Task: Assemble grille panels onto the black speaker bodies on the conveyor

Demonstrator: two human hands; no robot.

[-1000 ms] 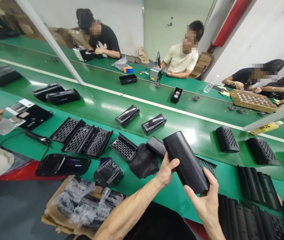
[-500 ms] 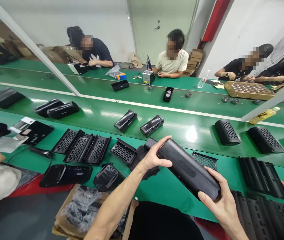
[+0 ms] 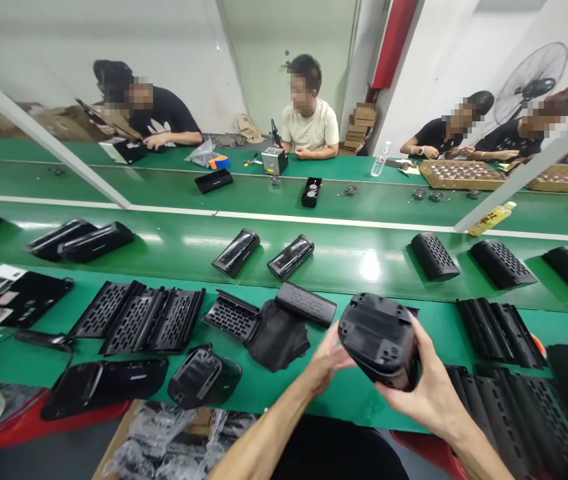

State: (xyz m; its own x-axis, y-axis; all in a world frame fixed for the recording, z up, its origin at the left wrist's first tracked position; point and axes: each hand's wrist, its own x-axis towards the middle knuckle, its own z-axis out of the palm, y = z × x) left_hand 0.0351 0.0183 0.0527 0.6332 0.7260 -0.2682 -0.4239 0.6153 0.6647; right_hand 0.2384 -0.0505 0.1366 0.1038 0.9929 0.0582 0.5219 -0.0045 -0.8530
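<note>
Both hands hold a black plastic speaker housing (image 3: 377,333) over the green bench, with one flat end turned up toward me. My right hand (image 3: 427,390) is closed around its right side, thumb across the lower edge. My left hand (image 3: 328,367) grips it from the left, its fingers partly hidden behind the housing. Left of my left hand lie a black cloth (image 3: 279,340) and a perforated grille panel (image 3: 231,317). Another black housing with a perforated face (image 3: 307,303) rests just behind the cloth.
Several grille panels (image 3: 137,320) lie at left, more black shells (image 3: 501,333) at right. A carton of plastic-wrapped parts (image 3: 164,433) sits below the bench edge. Across it, a green conveyor (image 3: 354,250) carries black housings; co-workers (image 3: 311,120) sit beyond. A slanted white post (image 3: 529,167) rises at right.
The housing has turned from lengthwise across my view to end-up. My left hand has moved down from its upper end to its left side. The view has shifted right.
</note>
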